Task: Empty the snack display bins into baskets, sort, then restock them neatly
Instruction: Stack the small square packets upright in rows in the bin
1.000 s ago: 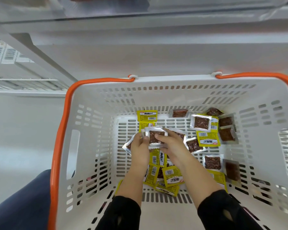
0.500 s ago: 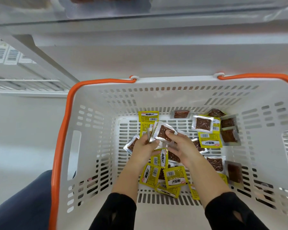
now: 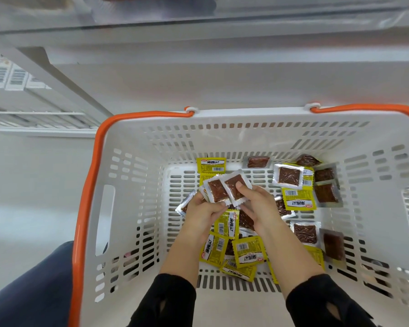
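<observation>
While yellow barcoded packets (image 3: 248,251) lie below, both hands (image 3: 229,206) pinch clear brown-snack packets (image 3: 224,188).

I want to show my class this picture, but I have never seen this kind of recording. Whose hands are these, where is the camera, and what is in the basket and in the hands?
The camera sits on a person's head and looks down, so you see their own arms. No machine is involved. Below is a white basket with orange handles. Small snack packets lie loose on its floor: some show a yellow printed side, others a clear side with brown food. The left hand and right hand together hold a few clear-faced packets fanned out above the pile, apparently sorting them.
</observation>
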`<state>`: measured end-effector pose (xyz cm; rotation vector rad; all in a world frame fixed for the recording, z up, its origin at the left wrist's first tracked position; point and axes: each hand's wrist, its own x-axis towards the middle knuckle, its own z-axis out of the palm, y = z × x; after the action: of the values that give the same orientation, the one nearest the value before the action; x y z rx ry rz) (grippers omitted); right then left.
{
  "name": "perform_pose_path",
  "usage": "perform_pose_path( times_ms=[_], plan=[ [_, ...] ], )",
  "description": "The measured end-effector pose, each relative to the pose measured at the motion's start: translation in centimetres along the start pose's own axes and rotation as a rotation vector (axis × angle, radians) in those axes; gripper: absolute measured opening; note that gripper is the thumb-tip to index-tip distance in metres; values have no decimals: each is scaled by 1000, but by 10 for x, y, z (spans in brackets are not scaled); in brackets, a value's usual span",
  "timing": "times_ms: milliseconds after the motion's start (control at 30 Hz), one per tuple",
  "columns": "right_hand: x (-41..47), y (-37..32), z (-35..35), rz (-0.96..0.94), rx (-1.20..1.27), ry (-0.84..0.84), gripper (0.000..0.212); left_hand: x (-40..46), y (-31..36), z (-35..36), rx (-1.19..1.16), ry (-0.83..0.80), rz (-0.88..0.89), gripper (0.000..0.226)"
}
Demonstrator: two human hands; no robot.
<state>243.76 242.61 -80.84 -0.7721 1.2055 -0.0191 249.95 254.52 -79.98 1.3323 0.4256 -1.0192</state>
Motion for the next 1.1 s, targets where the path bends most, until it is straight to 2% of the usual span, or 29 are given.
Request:
perform_pose_path(
  times_ms=[133, 200, 300, 400, 467, 533, 600, 667, 733, 833, 900, 933, 1000, 1033, 1100],
  plan=[
    [-1, 0, 1, 8, -100, -59, 15, -2, 4, 6, 100, -59, 1, 45],
    [-2, -1, 1, -16, -154, -115, 25, -2, 6, 9, 38, -123, -36, 48],
    [-5, -5, 3, -53, -266, -208, 25, 0, 9, 16, -27, -121, -113, 35],
    [-6, -11, 4, -47, -334, -226, 15, 7, 10, 22, 246, -48, -112, 36],
    [-5, -15, 1, -31, -316, -200, 9, 13, 12, 16, 472, -2, -32, 34],
    [-4, -17, -6, -22, -240, -129, 22, 20, 15, 0, 649, 161, 124, 24],
    [-1, -17, -14, -7, -158, -58, 45, 28, 14, -23, 956, 343, 197, 37],
    [3, -14, -20, 7, -139, -7, 37, 25, 8, -38, 1291, 388, 187, 58],
    [6, -11, -23, 36, -133, 48, 24, 19, -1, -43, 1399, 366, 209, 68],
    [9, -12, -28, 21, -127, 152, 5, 14, -12, -44, 1183, 472, 243, 48],
    [10, -15, -35, 2, -124, 246, 7, 4, -15, -38, 968, 561, 249, 26],
    [9, -15, -38, -9, -118, 286, 17, 0, -16, -33, 888, 579, 272, 18],
    [10, -12, -43, -14, -123, 338, 45, -8, -18, -19, 711, 533, 300, 9],
    [9, -11, -44, -16, -155, 330, 50, -9, -19, -11, 575, 472, 256, 13],
    [7, -8, -44, -48, -223, 279, 34, -4, -16, 5, 285, 359, 83, 16]
  ],
)
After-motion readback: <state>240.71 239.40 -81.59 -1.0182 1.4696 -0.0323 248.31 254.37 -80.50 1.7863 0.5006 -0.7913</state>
